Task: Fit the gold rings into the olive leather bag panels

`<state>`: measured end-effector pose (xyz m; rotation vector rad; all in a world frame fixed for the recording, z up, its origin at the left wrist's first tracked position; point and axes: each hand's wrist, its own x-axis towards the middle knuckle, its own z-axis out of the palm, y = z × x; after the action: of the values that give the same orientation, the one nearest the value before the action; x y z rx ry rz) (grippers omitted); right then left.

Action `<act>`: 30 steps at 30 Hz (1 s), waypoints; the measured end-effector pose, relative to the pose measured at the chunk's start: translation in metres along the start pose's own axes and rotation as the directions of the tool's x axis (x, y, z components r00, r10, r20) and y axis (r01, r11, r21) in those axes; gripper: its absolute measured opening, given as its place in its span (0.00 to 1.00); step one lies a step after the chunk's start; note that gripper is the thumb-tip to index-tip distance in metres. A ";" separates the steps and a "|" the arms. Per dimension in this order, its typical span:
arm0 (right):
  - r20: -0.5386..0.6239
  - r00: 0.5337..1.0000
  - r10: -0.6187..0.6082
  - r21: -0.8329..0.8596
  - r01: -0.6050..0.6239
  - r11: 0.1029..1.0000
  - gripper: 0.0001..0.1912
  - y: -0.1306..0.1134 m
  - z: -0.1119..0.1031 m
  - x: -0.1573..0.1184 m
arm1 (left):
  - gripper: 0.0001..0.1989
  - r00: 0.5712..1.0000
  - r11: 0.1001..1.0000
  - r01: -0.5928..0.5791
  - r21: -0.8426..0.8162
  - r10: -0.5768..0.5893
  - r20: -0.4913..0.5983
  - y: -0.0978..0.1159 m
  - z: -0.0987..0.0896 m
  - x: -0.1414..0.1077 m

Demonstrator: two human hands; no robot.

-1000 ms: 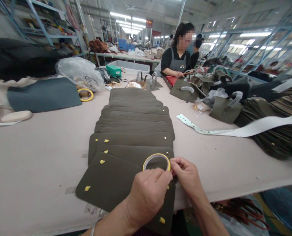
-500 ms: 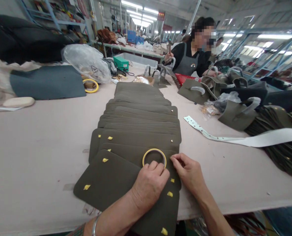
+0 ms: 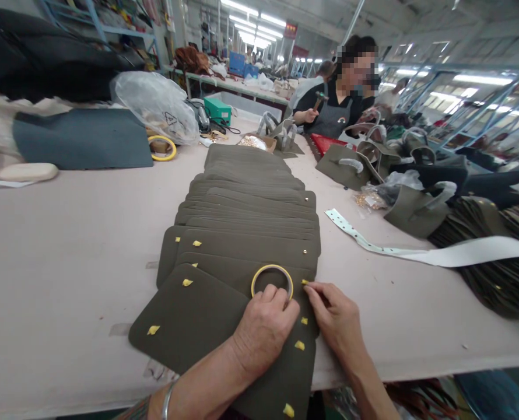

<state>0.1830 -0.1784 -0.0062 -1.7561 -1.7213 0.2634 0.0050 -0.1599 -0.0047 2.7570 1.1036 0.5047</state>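
Note:
A roll of yellow tape (image 3: pixel 272 267) stands in the closed fingers of my left hand (image 3: pixel 266 324), which rests over the olive-green panels (image 3: pixel 207 315). At their right edge is my right hand (image 3: pixel 338 312), its thumb and forefinger pinched at a small piece of yellow tape (image 3: pixel 304 282). Other yellow tape bits (image 3: pixel 300 345) sit on the nearer panels, one of which lies turned askew on the left. Beyond, a long overlapping row of similar panels (image 3: pixel 246 204) stretches away, a small metal stud showing on some right edges.
A second yellow tape roll (image 3: pixel 162 148) lies by a blue-grey sheet (image 3: pixel 82 140) at left. On the right are a white strip (image 3: pixel 417 254), handled olive pieces (image 3: pixel 421 210) and a dark stack (image 3: pixel 495 262). Across the table a co-worker (image 3: pixel 342 99) holds a hammer (image 3: pixel 319 100).
My right fingertips have shifted slightly down, and the small yellow tape piece now shows at the panel's edge. My left hand stays on the roll. The co-worker's hammer has moved.

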 end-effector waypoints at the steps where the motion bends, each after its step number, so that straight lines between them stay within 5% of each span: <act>1: -0.014 1.000 -0.016 -0.020 0.016 1.000 0.11 -0.001 0.002 0.000 | 0.05 1.000 1.000 0.007 0.004 -0.007 -0.002 0.000 0.000 0.000; 8: -0.006 0.999 -0.043 -0.134 0.042 0.990 0.09 -0.005 0.013 0.012 | 0.05 0.998 0.998 0.045 0.046 -0.043 -0.040 0.001 0.002 0.000; 14: 0.157 0.988 -0.003 -0.121 0.022 0.992 0.07 -0.017 0.004 0.021 | 0.07 0.996 0.996 0.059 0.063 -0.054 -0.067 0.002 0.002 -0.003; 23: 0.343 0.929 0.138 -0.091 -0.113 0.989 0.09 -0.032 -0.017 -0.017 | 0.10 0.972 0.987 -0.023 -0.159 -0.015 -0.235 -0.009 -0.013 -0.015; 26: 0.309 0.947 0.087 0.036 -0.103 0.994 0.08 -0.034 -0.020 -0.023 | 0.10 0.951 0.956 -0.109 -0.271 0.021 -0.309 -0.011 -0.018 -0.018; 30: 0.106 0.992 -0.065 0.310 0.029 0.950 0.10 -0.041 -0.021 -0.026 | 0.17 0.943 0.938 -0.156 -0.310 0.048 -0.330 -0.011 -0.026 -0.022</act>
<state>0.1587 -0.2125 0.0255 -1.4943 -1.6947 0.5897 -0.0262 -0.1668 0.0115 2.4962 0.8313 1.0758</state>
